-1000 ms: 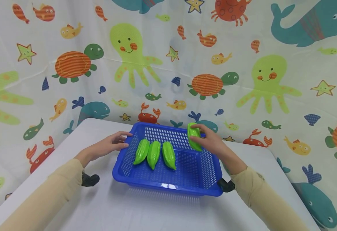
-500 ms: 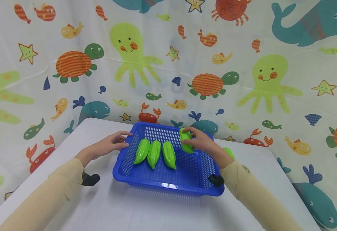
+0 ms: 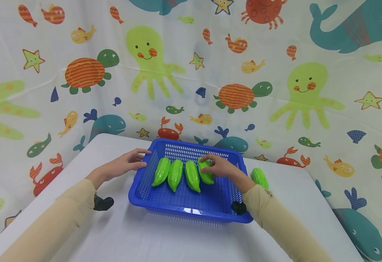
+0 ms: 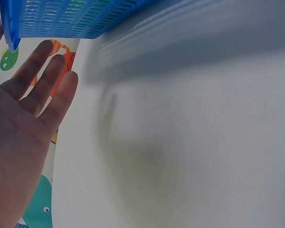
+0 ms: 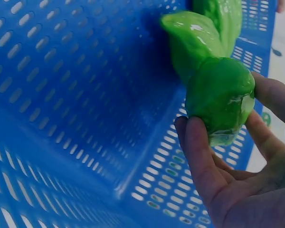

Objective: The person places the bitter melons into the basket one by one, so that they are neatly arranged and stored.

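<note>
In the head view, my right hand [image 3: 221,167] holds a glossy green ridged fruit [image 3: 206,174] between thumb and fingers, inside the blue basket [image 3: 191,211]. Seen from the right wrist, the thumb and fingertips grip the blunt end of this green fruit [image 5: 218,95], while its far end is hidden. Three similar fruits stand in a row to its left, the nearest being a long green fruit [image 3: 192,176] with a pointed tip. My left hand [image 3: 125,163] is at the basket's left rim, fingertips right at the edge; several fingers extend straight in the left wrist view [image 4: 42,85].
Another green fruit [image 3: 260,177] lies on the white table [image 3: 285,203] to the right of the basket, partly behind the right forearm. A curtain [image 3: 184,80] printed with sea animals hangs behind the table.
My right hand has carried the green fruit leftward and down from the basket's back right corner, beside the other three. The fruit on the table has come into sight. My left hand stays put.
</note>
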`<control>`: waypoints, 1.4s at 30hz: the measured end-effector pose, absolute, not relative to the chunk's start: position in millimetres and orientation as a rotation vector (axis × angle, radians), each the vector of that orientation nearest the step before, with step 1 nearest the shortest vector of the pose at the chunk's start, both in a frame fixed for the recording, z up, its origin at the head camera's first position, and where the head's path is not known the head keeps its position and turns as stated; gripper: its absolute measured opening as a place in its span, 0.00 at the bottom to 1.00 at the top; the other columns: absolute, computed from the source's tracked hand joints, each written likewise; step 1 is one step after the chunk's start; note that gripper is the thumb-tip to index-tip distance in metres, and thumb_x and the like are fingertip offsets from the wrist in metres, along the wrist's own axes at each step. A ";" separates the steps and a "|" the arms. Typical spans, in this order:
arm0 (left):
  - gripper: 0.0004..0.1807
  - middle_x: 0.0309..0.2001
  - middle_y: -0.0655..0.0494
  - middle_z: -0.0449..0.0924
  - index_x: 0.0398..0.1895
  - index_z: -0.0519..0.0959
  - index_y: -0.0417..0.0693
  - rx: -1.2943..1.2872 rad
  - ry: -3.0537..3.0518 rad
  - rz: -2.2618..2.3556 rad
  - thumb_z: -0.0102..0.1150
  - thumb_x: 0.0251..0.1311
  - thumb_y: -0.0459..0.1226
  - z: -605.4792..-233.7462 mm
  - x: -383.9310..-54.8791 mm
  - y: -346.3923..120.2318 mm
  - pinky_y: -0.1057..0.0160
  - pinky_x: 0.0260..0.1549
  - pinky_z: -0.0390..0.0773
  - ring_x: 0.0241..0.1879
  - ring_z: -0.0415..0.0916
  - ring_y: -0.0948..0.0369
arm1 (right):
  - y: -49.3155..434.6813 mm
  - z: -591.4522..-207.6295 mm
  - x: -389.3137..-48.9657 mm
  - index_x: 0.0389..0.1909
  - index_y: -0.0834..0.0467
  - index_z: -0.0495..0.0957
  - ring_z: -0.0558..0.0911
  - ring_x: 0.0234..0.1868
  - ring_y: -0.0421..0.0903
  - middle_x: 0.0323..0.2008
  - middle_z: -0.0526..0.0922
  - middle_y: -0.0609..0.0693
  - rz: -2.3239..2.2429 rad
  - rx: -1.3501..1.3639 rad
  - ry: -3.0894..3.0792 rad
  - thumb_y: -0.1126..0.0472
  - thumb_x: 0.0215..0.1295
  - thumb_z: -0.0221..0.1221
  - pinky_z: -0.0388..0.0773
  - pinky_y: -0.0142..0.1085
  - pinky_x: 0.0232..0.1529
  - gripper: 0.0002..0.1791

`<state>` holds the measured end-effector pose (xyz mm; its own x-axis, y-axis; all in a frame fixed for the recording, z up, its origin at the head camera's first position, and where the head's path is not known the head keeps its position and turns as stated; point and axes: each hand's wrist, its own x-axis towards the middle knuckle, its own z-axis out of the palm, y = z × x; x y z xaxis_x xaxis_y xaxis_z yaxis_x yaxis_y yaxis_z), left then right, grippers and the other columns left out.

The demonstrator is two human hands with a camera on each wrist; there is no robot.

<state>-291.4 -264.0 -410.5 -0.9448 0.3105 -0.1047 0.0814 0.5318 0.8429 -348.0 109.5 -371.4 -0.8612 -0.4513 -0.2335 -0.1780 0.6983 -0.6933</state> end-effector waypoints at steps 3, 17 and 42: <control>0.35 0.69 0.38 0.61 0.73 0.58 0.59 0.331 2.530 1.375 0.55 0.66 0.55 -411.3 -292.1 -264.1 0.38 0.60 0.68 0.68 0.60 0.40 | 109.8 -374.3 -346.4 0.58 0.54 0.76 0.80 0.37 0.49 0.48 0.78 0.58 -0.958 -0.475 2.497 0.58 0.61 0.67 0.83 0.41 0.38 0.24; 0.34 0.69 0.38 0.61 0.73 0.58 0.58 0.343 2.515 1.399 0.55 0.67 0.54 -408.3 -290.8 -265.9 0.39 0.60 0.68 0.68 0.60 0.40 | 102.7 -385.4 -342.6 0.59 0.55 0.75 0.83 0.39 0.50 0.53 0.74 0.60 -0.909 -0.411 2.448 0.61 0.59 0.67 0.85 0.42 0.38 0.26; 0.35 0.70 0.37 0.60 0.73 0.58 0.59 0.335 2.514 1.386 0.55 0.67 0.54 -407.9 -289.6 -266.0 0.36 0.60 0.66 0.69 0.58 0.39 | 93.6 -382.9 -336.8 0.63 0.53 0.72 0.83 0.42 0.52 0.59 0.70 0.62 -0.929 -0.378 2.405 0.61 0.61 0.66 0.85 0.44 0.38 0.28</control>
